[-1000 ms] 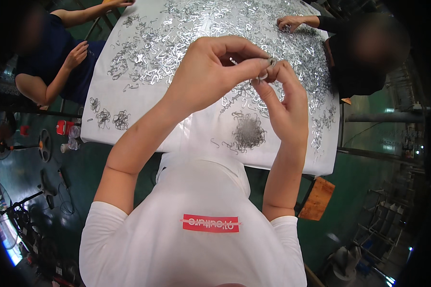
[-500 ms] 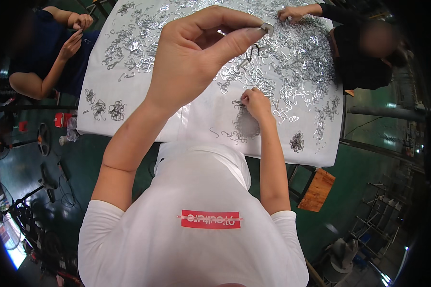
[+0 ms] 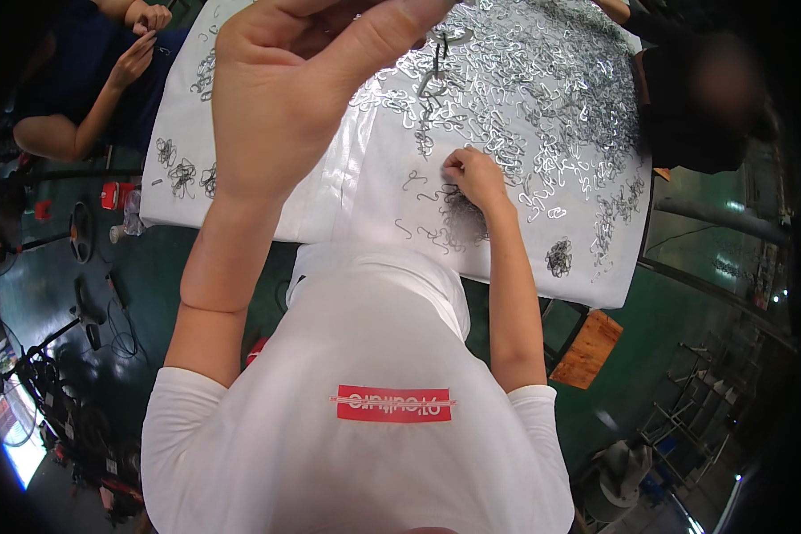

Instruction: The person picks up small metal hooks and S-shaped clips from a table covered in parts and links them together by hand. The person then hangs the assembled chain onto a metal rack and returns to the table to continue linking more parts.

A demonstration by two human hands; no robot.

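Raised high over the table, my left hand [image 3: 298,98] has thumb and finger pinched at the picture's upper edge. From the pinch hangs a short string of linked metal hooks [image 3: 440,55]; its top end is partly cut off by the frame. My right hand [image 3: 479,181] rests low over the white tabletop with its fingers curled together. Whatever those fingers hold is too small to make out. Beneath and beside that hand lies a dark pile of S-shaped metal hooks [image 3: 461,218], with a few loose ones to its left.
Shiny hooks [image 3: 543,107] spread thickly over the far and right parts of the table [image 3: 329,218]. Small dark heaps lie at the left edge and at the right [image 3: 558,258]. One person [image 3: 133,67] works at the left, another [image 3: 694,107] at the right. A wooden stool [image 3: 587,349] stands below the table.
My left hand has moved nearer and a little left, carrying the hooks with it. My right hand has stayed close to the pile. The right-hand person's hand has left the view.
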